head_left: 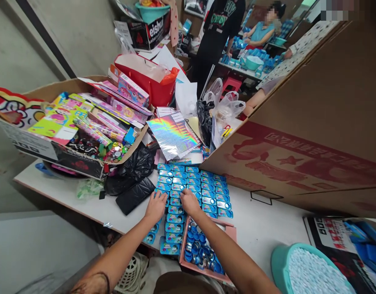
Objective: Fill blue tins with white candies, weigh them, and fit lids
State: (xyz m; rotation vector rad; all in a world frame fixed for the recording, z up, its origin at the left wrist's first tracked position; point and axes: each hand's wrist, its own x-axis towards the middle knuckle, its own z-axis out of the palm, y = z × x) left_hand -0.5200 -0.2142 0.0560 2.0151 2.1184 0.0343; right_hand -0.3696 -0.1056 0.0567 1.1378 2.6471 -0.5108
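Observation:
Rows of small blue printed tins (175,218), each with a round spot at one end, lie close together on the white table. My left hand (156,206) rests on the left edge of the rows, its fingers stretched out over the tins. Over the middle columns, my right hand (191,202) has its fingers curled and pressed together at a tin. What it pinches, if anything, is hidden. Below my right forearm stands a pink box (231,233) holding many loose round blue and silver caps (195,241).
A large cardboard carton (298,134) walls off the right. At left stands an open box (80,163) of toys and packaging, with black plastic bags (135,169) beside it. A teal tub (278,265) of small pale pieces is front right. Other people (221,32) are at the back.

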